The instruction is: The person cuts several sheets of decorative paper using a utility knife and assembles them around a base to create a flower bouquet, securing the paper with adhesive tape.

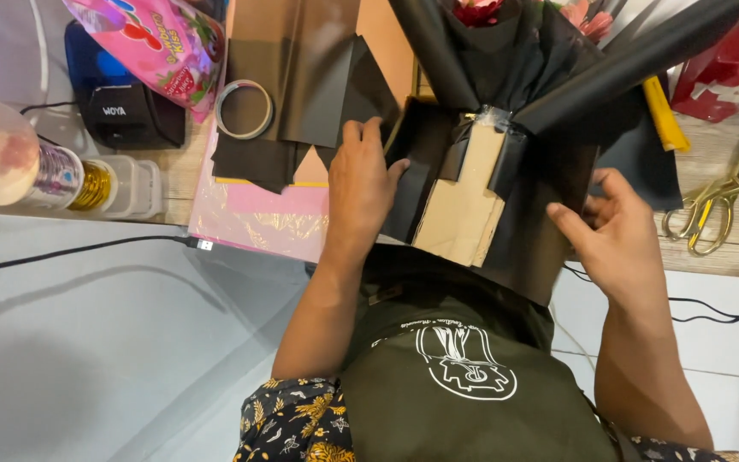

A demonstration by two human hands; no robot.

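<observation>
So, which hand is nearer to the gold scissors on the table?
The right hand. It rests on the black wrapped bundle, just left of the gold scissors in the picture. The left hand is farther off, on the bundle's other side.
</observation>
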